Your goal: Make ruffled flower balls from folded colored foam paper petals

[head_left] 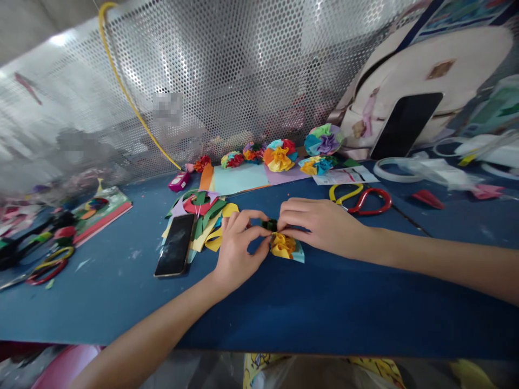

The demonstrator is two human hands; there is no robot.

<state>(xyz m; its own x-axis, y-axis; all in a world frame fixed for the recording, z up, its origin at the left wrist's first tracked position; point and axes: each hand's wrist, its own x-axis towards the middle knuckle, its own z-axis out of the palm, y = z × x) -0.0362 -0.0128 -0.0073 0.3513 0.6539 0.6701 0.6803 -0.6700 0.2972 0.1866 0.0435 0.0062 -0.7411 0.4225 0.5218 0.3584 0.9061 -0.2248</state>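
Note:
Between my two hands is a small paper flower with crumpled yellow folds, a light-blue edge at its lower right and a dark green part at its top. My left hand pinches it from the left, thumb and fingers curled around its upper left side. From the right, the fingertips of my right hand press on the dark green part. Just left of my left hand lie cut paper strips in yellow and green, partly under a dark phone.
Finished paper flowers line the back over coloured sheets. Scissors with yellow and red handles lie behind my right forearm. Another pair of scissors is at the left. A white backpack with a phone leaning on it stands back right.

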